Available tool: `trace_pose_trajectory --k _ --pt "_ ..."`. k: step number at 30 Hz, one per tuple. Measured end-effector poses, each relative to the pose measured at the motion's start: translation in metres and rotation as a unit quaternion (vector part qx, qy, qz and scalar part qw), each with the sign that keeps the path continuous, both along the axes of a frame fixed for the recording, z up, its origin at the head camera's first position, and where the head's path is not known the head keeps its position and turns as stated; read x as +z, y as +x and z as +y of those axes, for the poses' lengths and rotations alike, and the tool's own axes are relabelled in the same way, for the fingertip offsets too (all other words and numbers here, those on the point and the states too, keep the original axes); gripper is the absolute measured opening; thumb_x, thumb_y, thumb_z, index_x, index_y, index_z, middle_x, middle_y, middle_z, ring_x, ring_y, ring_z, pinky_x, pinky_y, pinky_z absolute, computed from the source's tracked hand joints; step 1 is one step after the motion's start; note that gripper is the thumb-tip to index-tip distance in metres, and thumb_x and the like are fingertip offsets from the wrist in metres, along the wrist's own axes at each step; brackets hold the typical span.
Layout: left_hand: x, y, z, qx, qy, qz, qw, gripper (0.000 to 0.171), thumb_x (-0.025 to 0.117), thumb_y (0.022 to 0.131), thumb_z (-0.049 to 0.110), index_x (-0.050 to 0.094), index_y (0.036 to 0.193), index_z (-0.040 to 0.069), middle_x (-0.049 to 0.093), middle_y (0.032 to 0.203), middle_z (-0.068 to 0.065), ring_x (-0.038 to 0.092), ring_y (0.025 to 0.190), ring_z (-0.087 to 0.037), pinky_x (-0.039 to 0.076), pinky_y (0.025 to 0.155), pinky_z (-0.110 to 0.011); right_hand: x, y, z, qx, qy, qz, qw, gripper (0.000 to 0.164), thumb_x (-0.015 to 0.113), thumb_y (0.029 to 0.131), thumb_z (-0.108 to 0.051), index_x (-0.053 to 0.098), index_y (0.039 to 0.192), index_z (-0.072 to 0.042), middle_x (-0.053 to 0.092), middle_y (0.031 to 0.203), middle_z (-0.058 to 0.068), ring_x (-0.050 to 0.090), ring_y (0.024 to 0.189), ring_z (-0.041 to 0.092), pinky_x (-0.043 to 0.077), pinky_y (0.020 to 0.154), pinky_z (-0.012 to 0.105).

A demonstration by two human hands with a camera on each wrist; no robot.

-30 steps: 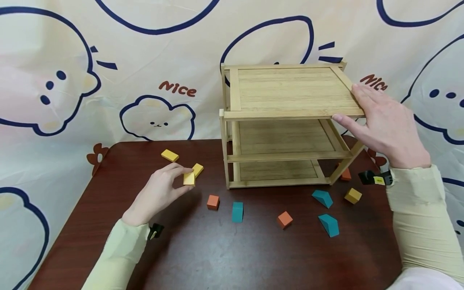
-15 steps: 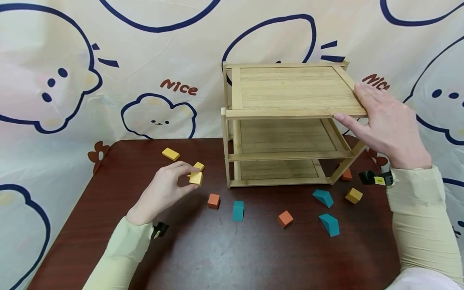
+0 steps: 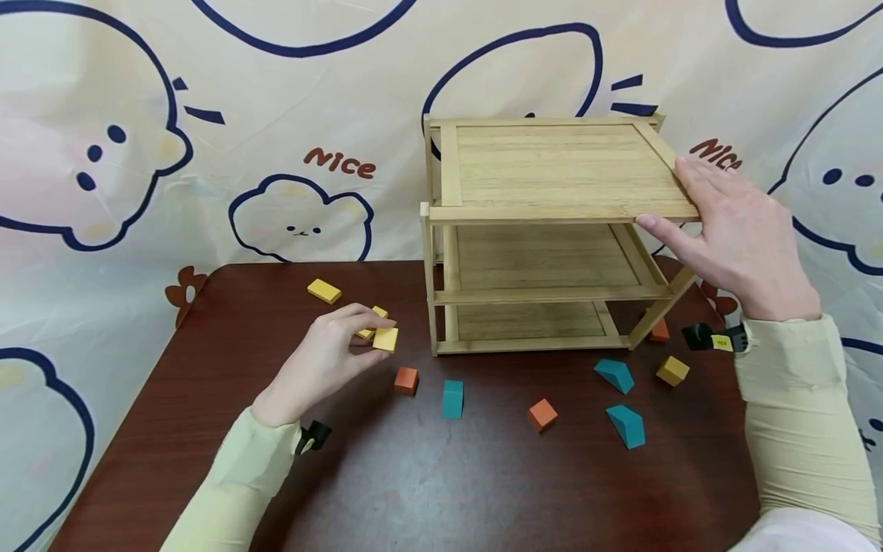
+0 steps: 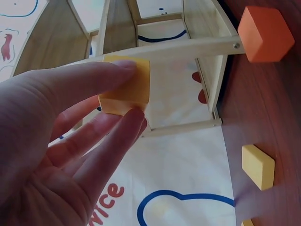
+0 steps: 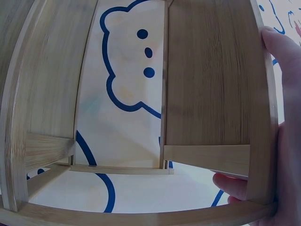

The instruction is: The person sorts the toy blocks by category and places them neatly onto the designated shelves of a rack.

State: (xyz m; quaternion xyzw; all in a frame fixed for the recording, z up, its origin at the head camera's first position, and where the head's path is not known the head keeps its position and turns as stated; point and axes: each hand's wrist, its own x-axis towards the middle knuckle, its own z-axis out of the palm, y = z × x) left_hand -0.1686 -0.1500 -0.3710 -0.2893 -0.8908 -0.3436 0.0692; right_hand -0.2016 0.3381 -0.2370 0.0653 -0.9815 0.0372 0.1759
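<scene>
My left hand (image 3: 320,364) pinches a yellow block (image 3: 385,340) between thumb and fingers, held above the table to the left of the shelf. In the left wrist view the block (image 4: 139,87) overlaps the rack's wooden frame. A three-tier wooden shelf rack (image 3: 559,169) stands at the back, its boards bare. My right hand (image 3: 741,238) grips the right end of its top tier, thumb at the front edge. In the right wrist view the fingertips (image 5: 233,186) show past the end rail of the top board (image 5: 209,70).
Beside the left hand lie yellow blocks (image 3: 324,290). Along the front are an orange cube (image 3: 406,380), a teal block (image 3: 452,399) and another orange cube (image 3: 543,415). Teal wedges (image 3: 626,426), a yellow cube (image 3: 672,371) and an orange block (image 3: 659,331) lie at the right.
My left hand has moved a little to the right with the yellow block. The right hand stays on the rack, and the rack has not moved on the table.
</scene>
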Motion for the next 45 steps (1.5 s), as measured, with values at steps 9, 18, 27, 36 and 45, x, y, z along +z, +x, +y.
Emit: trace_pose_trajectory --k 9,18,27,36,45 --pt "-0.001 -0.001 0.006 -0.015 0.006 0.012 0.9998 0.039 0.087 0.081 0.008 0.076 0.118 0.01 0.065 0.107 0.003 0.065 0.087 -0.014 0.058 0.075 -0.03 -0.001 -0.001 -0.001 -0.007 -0.001 -0.006 1.0 0.094 0.047 0.095 -0.07 0.02 0.163 -0.011 0.019 0.166 0.015 0.025 0.147 0.045 0.03 0.103 0.071" --pt "-0.002 -0.003 0.011 -0.034 0.028 0.025 0.9987 0.038 0.086 0.081 0.003 0.076 0.117 0.008 0.065 0.105 0.003 0.062 0.081 -0.019 0.056 0.069 -0.037 -0.002 -0.001 0.0 -0.008 -0.005 -0.005 1.0 0.094 0.048 0.095 -0.07 0.021 0.163 -0.011 0.019 0.166 0.014 0.026 0.147 0.045 0.03 0.102 0.072" --pt "0.003 -0.001 0.018 -0.043 0.037 0.018 0.9982 0.038 0.085 0.082 0.002 0.076 0.118 0.009 0.064 0.106 0.002 0.066 0.088 -0.014 0.059 0.075 -0.034 -0.003 -0.002 0.0 -0.007 -0.007 -0.004 1.0 0.095 0.048 0.095 -0.07 0.022 0.163 -0.01 0.02 0.166 0.016 0.025 0.147 0.045 0.029 0.103 0.072" --pt "0.012 0.0 0.029 -0.061 0.063 0.031 0.9957 0.037 0.085 0.082 0.003 0.076 0.117 0.008 0.063 0.107 0.003 0.065 0.095 -0.01 0.058 0.079 -0.028 -0.003 -0.003 0.001 -0.005 -0.005 -0.001 1.0 0.095 0.047 0.095 -0.071 0.022 0.163 -0.01 0.021 0.165 0.016 0.027 0.146 0.046 0.03 0.103 0.072" --pt "0.026 0.003 0.039 -0.068 0.073 0.031 0.9945 0.039 0.086 0.081 0.003 0.075 0.118 0.007 0.062 0.108 0.004 0.066 0.093 -0.007 0.059 0.078 -0.028 -0.003 -0.003 0.001 -0.001 -0.004 0.001 1.0 0.094 0.047 0.095 -0.07 0.022 0.163 -0.011 0.022 0.165 0.016 0.029 0.145 0.047 0.031 0.102 0.072"
